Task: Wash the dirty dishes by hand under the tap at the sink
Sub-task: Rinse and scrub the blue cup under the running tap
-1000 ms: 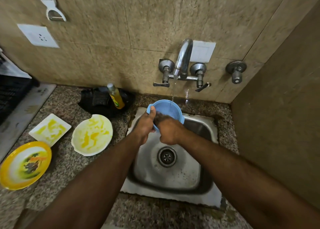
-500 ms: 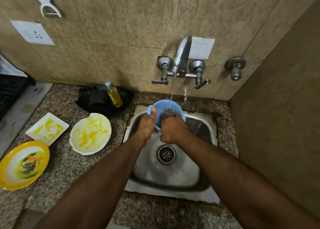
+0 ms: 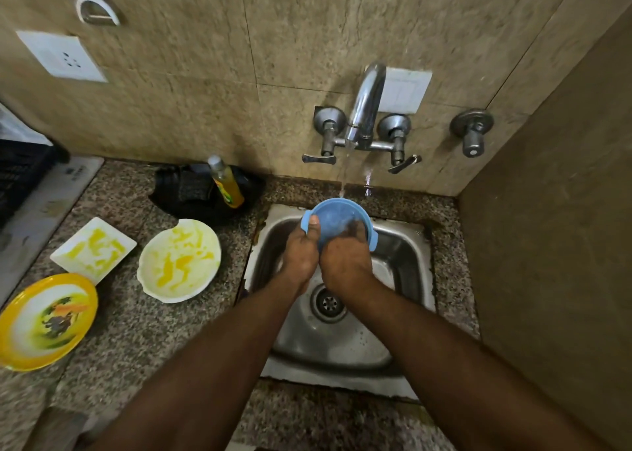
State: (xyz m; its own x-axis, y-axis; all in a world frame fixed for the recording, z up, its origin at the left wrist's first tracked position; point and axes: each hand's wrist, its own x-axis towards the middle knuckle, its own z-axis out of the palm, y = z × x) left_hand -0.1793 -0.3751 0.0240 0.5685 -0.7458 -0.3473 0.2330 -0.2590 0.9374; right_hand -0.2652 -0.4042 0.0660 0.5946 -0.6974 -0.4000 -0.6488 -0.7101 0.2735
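Blue bowl [image 3: 337, 220] held up over the back of the sink [image 3: 403, 266], tilted so the inside faces the camera, directly under the thin stream from the tap [image 3: 364, 108]. Left hand [image 3: 301, 255] gripping the near-left rim, thumb hooked over the edge and onto the inner wall, the other fingers hidden behind the bowl. Right hand [image 3: 345, 262] reaching into the bowl, fingertips [image 3: 355, 233] curled against the lower inside surface and blurred, probably mid-rub; holding nothing of its own, as far as can be told. No sponge or cloth visible between fingers and plastic.

To do this step well, by judgement: keep the left thumb clamped firm, since wet plastic slips; turn the bowl a little at a time so the water lands just ahead of the rubbing fingertips; work round the whole inner wall and under the rim, then tip out over the drain [image 3: 329, 303] below the wrists.

Out to the left of the left hand, on the granite counter [image 3: 143, 331]: a white bowl [image 3: 179, 261] smeared yellow, nearest; beyond it a white square dish [image 3: 93, 250], likewise smeared; farthest, a yellow-rimmed plate [image 3: 46, 320] with food residue. All three still dirty, so the task looks early on. Soap bottle [image 3: 225, 182] standing behind the white bowl, against the wall, well apart from both hands.
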